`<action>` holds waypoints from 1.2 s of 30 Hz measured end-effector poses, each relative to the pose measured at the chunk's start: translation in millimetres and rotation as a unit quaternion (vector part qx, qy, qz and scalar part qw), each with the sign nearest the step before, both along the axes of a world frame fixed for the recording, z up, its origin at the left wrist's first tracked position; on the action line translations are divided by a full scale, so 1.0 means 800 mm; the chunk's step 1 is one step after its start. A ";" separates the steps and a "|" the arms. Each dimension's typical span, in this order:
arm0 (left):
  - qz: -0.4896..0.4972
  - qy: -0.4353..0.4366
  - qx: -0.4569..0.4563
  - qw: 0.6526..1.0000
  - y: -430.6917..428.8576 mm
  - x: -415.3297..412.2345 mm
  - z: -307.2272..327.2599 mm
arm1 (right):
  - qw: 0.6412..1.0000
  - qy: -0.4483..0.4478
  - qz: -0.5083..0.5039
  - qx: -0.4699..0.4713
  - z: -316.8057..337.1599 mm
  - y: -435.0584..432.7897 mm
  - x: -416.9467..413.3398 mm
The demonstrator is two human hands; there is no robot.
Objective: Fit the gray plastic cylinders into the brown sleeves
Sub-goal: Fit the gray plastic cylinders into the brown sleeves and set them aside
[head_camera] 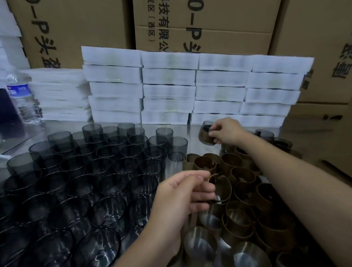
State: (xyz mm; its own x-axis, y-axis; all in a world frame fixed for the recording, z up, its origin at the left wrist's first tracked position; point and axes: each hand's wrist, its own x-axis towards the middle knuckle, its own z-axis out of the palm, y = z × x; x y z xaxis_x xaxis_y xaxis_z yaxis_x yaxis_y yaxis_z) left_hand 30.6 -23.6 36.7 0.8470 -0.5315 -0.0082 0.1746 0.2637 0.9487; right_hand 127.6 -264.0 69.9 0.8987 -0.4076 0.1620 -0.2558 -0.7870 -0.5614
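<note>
right hand (226, 131) — reached to the far side of the table (191, 138) — grips a sleeved cylinder (205, 135), tilted, with fingers curled round its rim, just in front of the foam stacks (168, 87). left hand (179, 198), nearer the camera, pinches the rim of one sleeve (223, 188) between thumb and curled fingers, at the edge of the loose sleeves (240, 219) clustered on the right. gray cylinders (85, 160) stand upright in close rows on the left, touching one another; cartons (78, 22) rise behind, with a bottle (21, 99) at far left.
</note>
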 end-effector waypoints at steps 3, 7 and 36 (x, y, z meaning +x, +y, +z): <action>0.009 0.012 -0.011 1.000 0.000 0.002 0.001 | 0.996 0.037 -0.022 -0.078 -0.017 0.002 0.012; 0.004 0.012 -0.008 1.000 0.000 0.001 0.000 | 0.989 0.073 -0.045 -0.122 -0.028 -0.002 0.018; 0.097 -0.044 -0.081 0.991 0.001 0.015 -0.009 | 0.993 -0.096 0.047 0.052 0.044 0.063 -0.056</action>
